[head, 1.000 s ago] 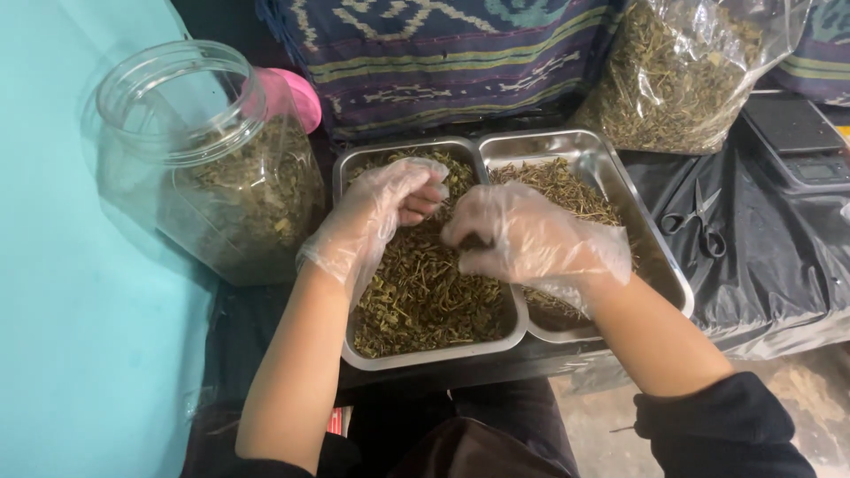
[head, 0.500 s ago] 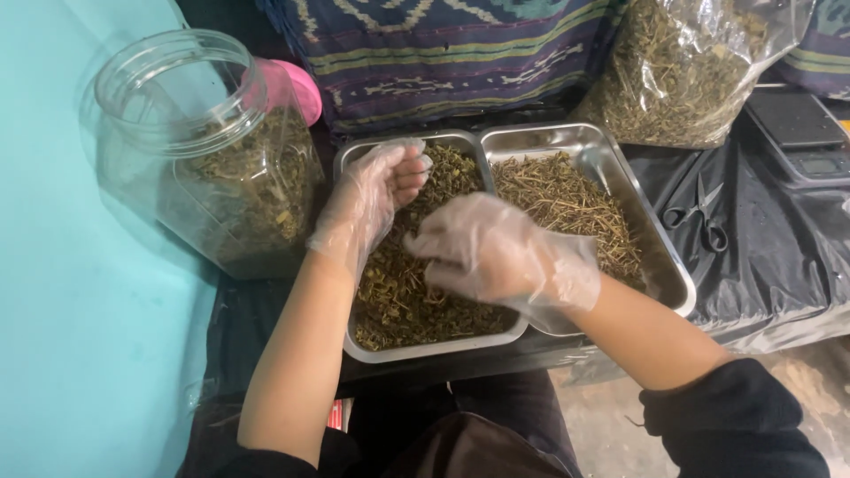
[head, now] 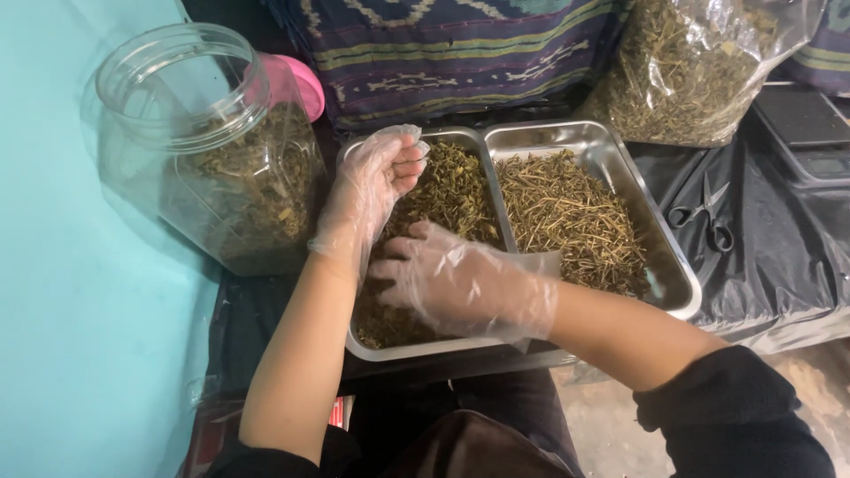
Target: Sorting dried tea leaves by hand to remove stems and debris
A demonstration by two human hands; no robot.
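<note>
Left hand (head: pixel 376 181) cupped, half-closed over the left tray (head: pixel 416 347); whether it holds herbs, cannot tell; right hand (head: pixel 452 279) spread flat on the dried herbs (head: pixel 452 190); best rake gently, staying inside the rim.

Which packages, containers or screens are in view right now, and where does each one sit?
Clear plastic jar: left of the trays, open, part full of dried herb.
Pink lid: behind the jar, round.
Clear plastic bag: top right, stuffed with dried herb.
Dark scale with small screen: far right, flat.

Black-covered bench (head: pixel 779 257): trays (head: pixel 673 265), scissors (head: pixel 708 217), jar (head: pixel 204 150).
</note>
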